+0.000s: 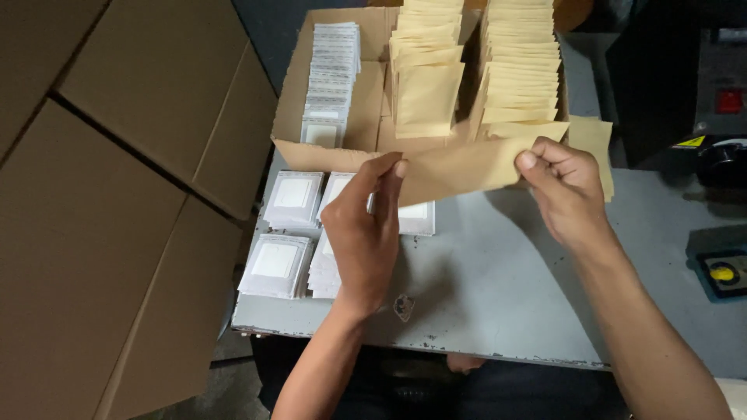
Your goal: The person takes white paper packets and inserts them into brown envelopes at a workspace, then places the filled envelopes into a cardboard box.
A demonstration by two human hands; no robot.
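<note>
Both hands hold one tan paper envelope (459, 167) stretched flat between them above the grey table (498, 288). My left hand (366, 229) pinches its left end with thumb and fingers. My right hand (564, 183) grips its right end near the top corner. Under the left hand lie stacks of small white square packets (292, 198), and more stacks (274, 264) sit nearer the table's front left. Behind the envelope stands an open cardboard box (299, 148) with rows of tan envelopes (428, 85) and a row of white packets (331, 78).
Large flat cardboard sheets (117, 194) fill the left side. A dark machine (700, 93) with a red button and a yellow warning label stands at the right, and a yellow button unit (724, 272) lies on the table. A loose tan envelope (595, 144) leans beside the box.
</note>
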